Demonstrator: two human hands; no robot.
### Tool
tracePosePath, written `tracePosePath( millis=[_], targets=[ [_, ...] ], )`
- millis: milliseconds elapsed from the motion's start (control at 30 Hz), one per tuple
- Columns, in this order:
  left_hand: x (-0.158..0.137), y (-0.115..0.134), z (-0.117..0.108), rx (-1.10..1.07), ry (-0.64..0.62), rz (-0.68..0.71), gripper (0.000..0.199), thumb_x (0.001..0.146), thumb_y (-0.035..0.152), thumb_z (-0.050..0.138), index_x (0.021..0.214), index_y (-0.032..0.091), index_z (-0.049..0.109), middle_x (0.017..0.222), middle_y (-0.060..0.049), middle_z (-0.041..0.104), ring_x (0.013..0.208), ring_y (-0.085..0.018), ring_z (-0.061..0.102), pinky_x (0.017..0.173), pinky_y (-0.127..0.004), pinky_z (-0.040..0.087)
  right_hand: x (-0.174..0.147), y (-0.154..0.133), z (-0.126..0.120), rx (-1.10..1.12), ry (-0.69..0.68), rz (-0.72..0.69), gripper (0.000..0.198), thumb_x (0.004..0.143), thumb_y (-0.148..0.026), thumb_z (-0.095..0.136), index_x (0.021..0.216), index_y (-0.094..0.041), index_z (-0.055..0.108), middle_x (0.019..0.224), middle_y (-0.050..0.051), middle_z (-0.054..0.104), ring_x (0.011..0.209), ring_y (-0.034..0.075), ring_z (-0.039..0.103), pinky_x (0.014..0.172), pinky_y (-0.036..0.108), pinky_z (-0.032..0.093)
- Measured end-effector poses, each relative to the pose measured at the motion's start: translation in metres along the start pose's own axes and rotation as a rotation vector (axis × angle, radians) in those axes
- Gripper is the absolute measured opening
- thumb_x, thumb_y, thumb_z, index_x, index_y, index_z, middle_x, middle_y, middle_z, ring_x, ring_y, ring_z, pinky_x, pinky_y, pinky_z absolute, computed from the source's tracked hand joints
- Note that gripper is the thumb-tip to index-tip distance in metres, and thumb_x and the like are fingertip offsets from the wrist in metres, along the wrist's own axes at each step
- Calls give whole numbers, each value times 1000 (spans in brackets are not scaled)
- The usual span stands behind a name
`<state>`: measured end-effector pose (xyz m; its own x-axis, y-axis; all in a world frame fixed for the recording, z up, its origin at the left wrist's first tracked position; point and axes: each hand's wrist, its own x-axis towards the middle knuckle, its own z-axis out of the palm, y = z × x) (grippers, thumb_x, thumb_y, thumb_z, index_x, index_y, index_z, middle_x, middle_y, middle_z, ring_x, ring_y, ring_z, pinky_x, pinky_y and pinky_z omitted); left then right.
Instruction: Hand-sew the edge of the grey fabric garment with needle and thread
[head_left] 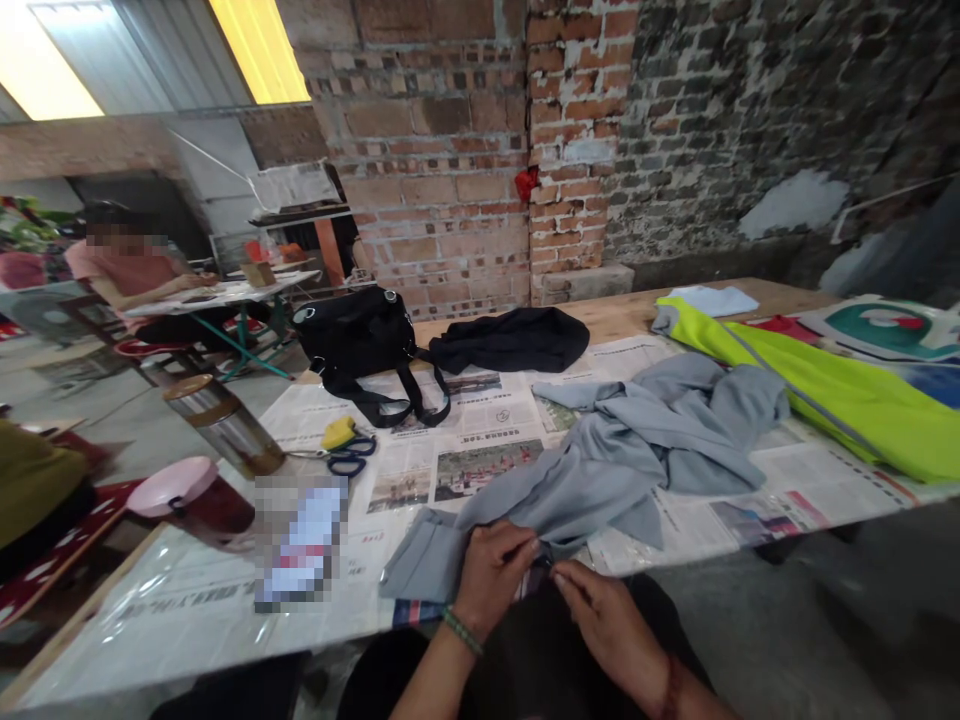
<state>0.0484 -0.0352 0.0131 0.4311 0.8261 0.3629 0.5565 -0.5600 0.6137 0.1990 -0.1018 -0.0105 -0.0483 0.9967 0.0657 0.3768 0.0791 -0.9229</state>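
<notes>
A crumpled grey garment (615,445) lies across the newspaper-covered table, and its near edge reaches my hands. My left hand (491,575), with a green beaded bracelet at the wrist, is closed in a pinch on this edge. Just to its right, my right hand (600,605) is also closed, thumb and fingertips pressed together. A small dark bit shows between the two hands, too small to name. Whatever the right fingertips grip is hidden.
Scissors (351,455), a steel flask (229,428) and a pink-lidded cup (199,500) stand left. A black bag (356,340) and dark cloth (510,340) lie behind. Right are a yellow vest (832,395) and an iron (892,325). Another person (127,265) sits farther off.
</notes>
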Motion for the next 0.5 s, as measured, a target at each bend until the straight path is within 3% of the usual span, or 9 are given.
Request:
tracePosePath(
  millis=[67, 167, 333, 500],
  targets=[
    [0, -1, 0, -3, 5, 8, 16, 81, 25, 54, 74, 21, 68, 62, 1, 64, 62, -12, 59, 62, -24, 39, 3, 1, -1, -26, 22, -57, 34, 87, -38, 35, 87, -19, 63, 75, 5, 64, 73, 16, 60, 69, 23, 44],
    [-1, -1, 0, -13, 10, 12, 14, 80, 24, 56, 75, 21, 68, 65, 2, 65, 65, -12, 59, 63, -25, 39, 6, 4, 1, -33, 0, -65, 34, 88, -36, 33, 93, -19, 63, 76, 5, 65, 73, 16, 60, 69, 23, 44],
    [-4, -2, 1, -5, -17, 4, 12, 80, 22, 57, 79, 23, 68, 69, 2, 67, 68, -12, 60, 67, -26, 38, 7, 6, 7, -5, -30, 14, 39, 89, -37, 28, 98, -17, 60, 54, 0, 53, 51, 13, 52, 52, 22, 41],
    [-5, -4, 2, -10, -25, 6, 11, 79, 24, 58, 81, 23, 68, 71, 1, 68, 69, -13, 60, 68, -27, 38, 7, 6, 11, 37, -39, 110, 39, 88, -39, 25, 101, -17, 55, 55, -3, 48, 38, 9, 41, 39, 20, 34]
  ],
)
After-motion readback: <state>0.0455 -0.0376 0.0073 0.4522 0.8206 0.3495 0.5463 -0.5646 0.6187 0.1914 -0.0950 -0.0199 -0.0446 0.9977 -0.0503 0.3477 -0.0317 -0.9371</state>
